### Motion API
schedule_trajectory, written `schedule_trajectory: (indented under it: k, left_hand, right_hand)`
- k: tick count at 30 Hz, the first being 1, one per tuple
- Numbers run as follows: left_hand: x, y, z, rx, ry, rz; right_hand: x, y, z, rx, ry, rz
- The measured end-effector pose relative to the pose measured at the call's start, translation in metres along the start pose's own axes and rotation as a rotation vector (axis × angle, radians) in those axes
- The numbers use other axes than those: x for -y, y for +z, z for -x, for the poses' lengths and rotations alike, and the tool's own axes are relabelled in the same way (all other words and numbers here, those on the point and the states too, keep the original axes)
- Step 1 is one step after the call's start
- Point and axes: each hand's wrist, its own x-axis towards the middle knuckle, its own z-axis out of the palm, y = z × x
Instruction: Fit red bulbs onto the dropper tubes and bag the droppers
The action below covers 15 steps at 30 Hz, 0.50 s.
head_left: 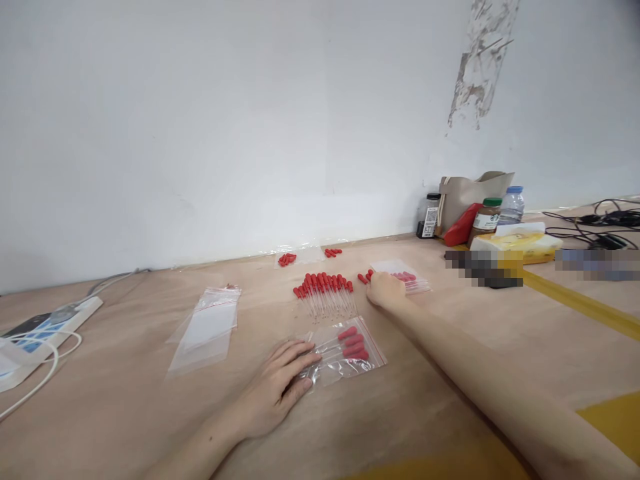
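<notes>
My left hand (280,380) rests with fingers stretched out on the end of a clear zip bag (377,350). Inside that bag lie several glass droppers with red rubber bulbs (354,343). Farther off, my right hand (386,290) is closed, its fingertips beside a few loose red bulbs (364,277); whatever it pinches is hidden. Just past it lies another clear bag (419,285) with red-bulbed droppers. Between the hands and the wall, a row of droppers (325,287) lies with bulbs toward the wall.
A stack of clear zip bags (207,327) lies left. Small piles of red bulbs (287,260) sit near the wall. A power strip (50,340) with white cables is at far left. Bottles, a grey bag (473,200), a tissue pack (517,247) and black cables (607,220) stand right.
</notes>
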Motion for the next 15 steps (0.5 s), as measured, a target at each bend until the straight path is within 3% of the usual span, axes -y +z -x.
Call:
schedule_trajectory:
  k: [5, 8, 12, 15]
  left_hand:
    - [0.0, 0.001, 0.0, 0.0, -0.004, -0.011]
    - [-0.001, 0.0, 0.0, 0.008, -0.008, -0.021]
    - [0.0, 0.0, 0.001, -0.006, 0.01, -0.016]
    - [0.001, 0.001, 0.001, -0.023, 0.018, 0.006]
  right_hand:
    - [-0.003, -0.011, 0.013, -0.006, -0.065, -0.006]
    - [-0.019, -0.021, 0.025, -0.06, -0.137, -0.132]
    - [-0.044, -0.025, 0.043, -0.138, -0.291, -0.662]
    - [-0.05, -0.019, 0.06, -0.023, -0.23, -1.066]
